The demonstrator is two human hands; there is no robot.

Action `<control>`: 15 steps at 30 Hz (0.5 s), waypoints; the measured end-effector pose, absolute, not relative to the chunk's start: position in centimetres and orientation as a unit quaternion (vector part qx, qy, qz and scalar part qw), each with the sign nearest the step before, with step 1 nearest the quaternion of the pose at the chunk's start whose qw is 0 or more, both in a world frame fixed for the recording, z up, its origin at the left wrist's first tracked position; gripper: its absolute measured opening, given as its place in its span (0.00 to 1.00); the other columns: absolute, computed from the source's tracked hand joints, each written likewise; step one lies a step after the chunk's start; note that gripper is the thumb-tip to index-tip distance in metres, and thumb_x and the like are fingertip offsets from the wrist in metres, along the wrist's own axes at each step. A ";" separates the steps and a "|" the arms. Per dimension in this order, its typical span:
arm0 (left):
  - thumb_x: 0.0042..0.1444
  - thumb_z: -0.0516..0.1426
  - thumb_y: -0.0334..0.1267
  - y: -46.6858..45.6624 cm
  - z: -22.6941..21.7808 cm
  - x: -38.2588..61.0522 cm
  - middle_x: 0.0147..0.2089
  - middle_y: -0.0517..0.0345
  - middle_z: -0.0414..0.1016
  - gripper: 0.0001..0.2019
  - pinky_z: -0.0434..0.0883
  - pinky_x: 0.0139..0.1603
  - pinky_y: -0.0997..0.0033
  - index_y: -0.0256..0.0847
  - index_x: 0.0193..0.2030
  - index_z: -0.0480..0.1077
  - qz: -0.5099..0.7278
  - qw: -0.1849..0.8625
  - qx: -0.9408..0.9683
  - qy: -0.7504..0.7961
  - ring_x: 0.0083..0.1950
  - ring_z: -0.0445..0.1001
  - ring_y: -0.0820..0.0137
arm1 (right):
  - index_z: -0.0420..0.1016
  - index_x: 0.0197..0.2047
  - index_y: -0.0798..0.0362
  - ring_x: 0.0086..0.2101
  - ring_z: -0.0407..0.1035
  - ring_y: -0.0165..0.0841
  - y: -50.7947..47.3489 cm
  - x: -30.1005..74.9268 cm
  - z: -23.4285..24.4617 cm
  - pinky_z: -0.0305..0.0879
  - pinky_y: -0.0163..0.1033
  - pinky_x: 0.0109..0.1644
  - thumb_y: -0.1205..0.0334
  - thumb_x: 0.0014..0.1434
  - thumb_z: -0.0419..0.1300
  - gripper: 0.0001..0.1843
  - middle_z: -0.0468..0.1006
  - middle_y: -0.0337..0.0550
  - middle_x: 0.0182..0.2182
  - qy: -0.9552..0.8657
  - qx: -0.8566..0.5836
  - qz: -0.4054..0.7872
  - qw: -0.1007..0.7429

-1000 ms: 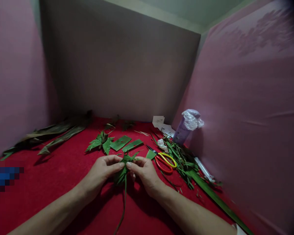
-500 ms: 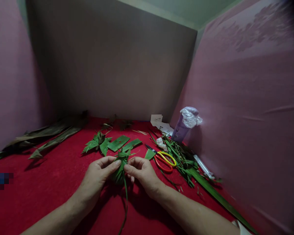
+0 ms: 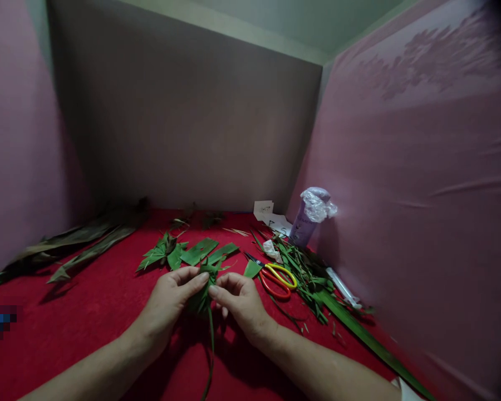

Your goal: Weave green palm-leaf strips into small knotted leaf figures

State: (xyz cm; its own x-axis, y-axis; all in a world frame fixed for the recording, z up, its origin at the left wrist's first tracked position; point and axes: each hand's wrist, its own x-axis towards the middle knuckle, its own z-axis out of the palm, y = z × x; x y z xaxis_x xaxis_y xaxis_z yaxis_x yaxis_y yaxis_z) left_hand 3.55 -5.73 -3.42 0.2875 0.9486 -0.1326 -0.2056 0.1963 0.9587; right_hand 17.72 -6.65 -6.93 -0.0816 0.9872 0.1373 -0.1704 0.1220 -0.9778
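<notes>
Between my hands is a small bundle of folded green leaf [image 3: 200, 301], with a long thin strip [image 3: 211, 345] hanging down from it toward me. My left hand [image 3: 171, 295] grips the bundle from the left, thumb across its upper part. On the other side, my right hand [image 3: 242, 301] pinches at the bundle's right edge with thumb and forefinger; its other fingers curl underneath, partly hidden. Just beyond lie cut leaf pieces [image 3: 199, 251] and a pointed leaf cluster [image 3: 162, 253]. Scissors [image 3: 278, 278] with red and yellow handles rest right of my right hand.
Leaf scraps [image 3: 304, 278] pile up on the right, beside a long leaf [image 3: 367, 334] and a clear packet [image 3: 344, 288]. A purple container [image 3: 304, 223] topped with clear plastic stands behind, near white papers [image 3: 264, 209]. Long dried leaves [image 3: 87, 236] lie left on the red cloth [image 3: 87, 323].
The view has shifted slightly, so the things on the cloth sit a little lower and further left. Both hands keep hold of the leaf bundle in nearly the same pose.
</notes>
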 end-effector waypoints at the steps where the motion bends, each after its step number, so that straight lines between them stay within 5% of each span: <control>1: 0.44 0.64 0.41 -5.6 -3.5 3.6 0.21 0.64 0.73 0.10 0.64 0.22 0.79 0.38 0.27 0.71 0.442 0.650 0.471 0.401 0.21 0.68 0.77 | 0.67 0.26 0.56 0.14 0.55 0.20 -6.6 17.8 -6.9 0.51 0.27 0.17 0.48 0.45 0.65 0.19 0.66 0.31 0.16 -0.506 -0.401 0.521 0.558; 7: 0.45 0.64 0.41 -5.0 -4.6 4.4 0.25 0.63 0.75 0.08 0.64 0.25 0.80 0.39 0.29 0.73 0.437 0.648 0.491 0.384 0.23 0.68 0.78 | 0.65 0.28 0.54 0.16 0.58 0.22 -6.2 18.3 -6.5 0.54 0.27 0.17 0.47 0.48 0.63 0.18 0.69 0.33 0.19 -0.447 -0.401 0.491 0.631; 15: 0.42 0.65 0.43 -5.4 -5.5 3.8 0.22 0.63 0.73 0.12 0.63 0.23 0.80 0.37 0.29 0.74 0.433 0.648 0.470 0.414 0.22 0.65 0.77 | 0.63 0.24 0.55 0.13 0.54 0.20 -6.7 18.1 -6.6 0.50 0.27 0.15 0.54 0.48 0.64 0.16 0.65 0.30 0.13 -0.447 -0.407 0.505 0.615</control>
State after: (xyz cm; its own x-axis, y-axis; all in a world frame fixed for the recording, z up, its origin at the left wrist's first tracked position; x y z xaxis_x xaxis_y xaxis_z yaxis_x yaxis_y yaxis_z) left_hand 3.76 -5.44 -5.51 0.2817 0.9507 -0.1298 -0.1713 0.1829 0.9681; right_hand 18.08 -6.67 -6.57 0.0890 0.9863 0.1390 -0.2574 0.1576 -0.9534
